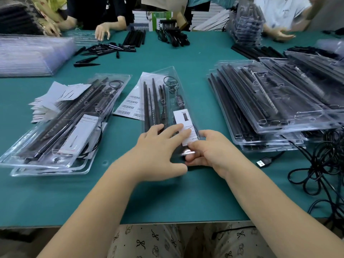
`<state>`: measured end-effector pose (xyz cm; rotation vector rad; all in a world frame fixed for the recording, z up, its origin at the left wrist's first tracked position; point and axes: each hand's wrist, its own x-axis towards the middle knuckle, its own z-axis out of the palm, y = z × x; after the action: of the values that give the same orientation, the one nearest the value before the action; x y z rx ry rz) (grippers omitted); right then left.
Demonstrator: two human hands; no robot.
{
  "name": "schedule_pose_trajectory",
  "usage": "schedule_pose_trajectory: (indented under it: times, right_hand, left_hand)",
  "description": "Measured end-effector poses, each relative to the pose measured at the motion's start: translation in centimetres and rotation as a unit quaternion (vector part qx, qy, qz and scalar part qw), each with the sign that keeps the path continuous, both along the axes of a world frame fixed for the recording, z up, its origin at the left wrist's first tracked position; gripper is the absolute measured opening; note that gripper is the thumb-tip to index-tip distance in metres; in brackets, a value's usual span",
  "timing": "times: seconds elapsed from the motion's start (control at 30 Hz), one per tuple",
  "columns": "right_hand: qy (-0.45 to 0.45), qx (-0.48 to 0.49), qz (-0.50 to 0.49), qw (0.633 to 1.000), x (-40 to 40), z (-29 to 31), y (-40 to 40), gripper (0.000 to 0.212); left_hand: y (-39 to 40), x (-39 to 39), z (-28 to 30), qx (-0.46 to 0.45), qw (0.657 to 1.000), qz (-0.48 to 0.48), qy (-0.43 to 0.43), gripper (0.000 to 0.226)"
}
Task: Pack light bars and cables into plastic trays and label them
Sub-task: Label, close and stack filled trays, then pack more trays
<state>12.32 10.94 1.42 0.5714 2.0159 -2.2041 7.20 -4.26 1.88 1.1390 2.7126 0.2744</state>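
On the green table (167, 198) right before me lies a clear plastic tray (163, 94) holding black light bars (149, 103) and a cable (170, 81). My left hand (158, 153) rests flat, fingers straight, on its near end. My right hand (210, 151) pinches the white label card (186, 125) there.
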Motion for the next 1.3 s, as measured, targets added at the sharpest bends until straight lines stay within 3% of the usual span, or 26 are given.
schedule_pose_trajectory:
  times: [0.1,0.17,0.27,0.37,0.53,0.67,0.8,1.03,1.2,1.3]
  right_hand:
    - [0.0,0.011,0.006,1.0,0.0,0.0,0.0,0.031]
    - [-0.011,0.026,0.004,1.0,0.1,-0.1,0.1,0.052]
    - [-0.015,0.053,0.032,0.998,0.6,-0.2,0.0,0.073]
    - [-0.015,0.05,0.049,0.997,1.0,0.0,-0.1,0.068]
    - [-0.014,0.05,0.067,0.996,1.1,0.0,0.0,0.064]
    - [-0.018,0.051,0.076,0.996,1.1,-0.3,0.1,0.073]
    - [-0.027,0.057,0.093,0.994,1.2,-0.4,0.4,0.067]
    - [-0.022,0.068,0.093,0.993,1.3,-0.4,0.4,0.061]
    - [-0.015,0.061,0.09,0.994,1.3,-0.1,0.3,0.042]
    - [-0.014,0.055,0.095,0.994,1.8,0.0,0.3,0.045]
  left_hand:
    - [0.7,-2.3,1.5,0.016,0.998,0.039,-0.052,0.063]
    - [2.3,-4.3,1.9,0.039,0.997,0.072,-0.002,0.051]
    - [4.9,-6.9,1.0,-0.008,0.995,0.069,0.069,0.057]
    - [6.4,-9.7,-0.1,-0.02,0.996,0.08,0.04,0.071]
    - [7.9,-12.9,-0.9,-0.023,0.995,0.085,0.044,0.074]
    - [8.4,-14.2,-0.5,-0.011,0.99,0.086,0.11,0.067]
    - [9.0,-14.9,-0.8,-0.008,0.979,0.111,0.171,0.066]
    - [8.7,-16.1,-2.4,-0.014,0.99,0.127,0.065,0.072]
    - [8.8,-16.6,-2.3,0.014,0.984,0.129,0.122,0.072]
    - [9.3,-17.0,-1.9,0.002,0.976,0.154,0.157,0.064]
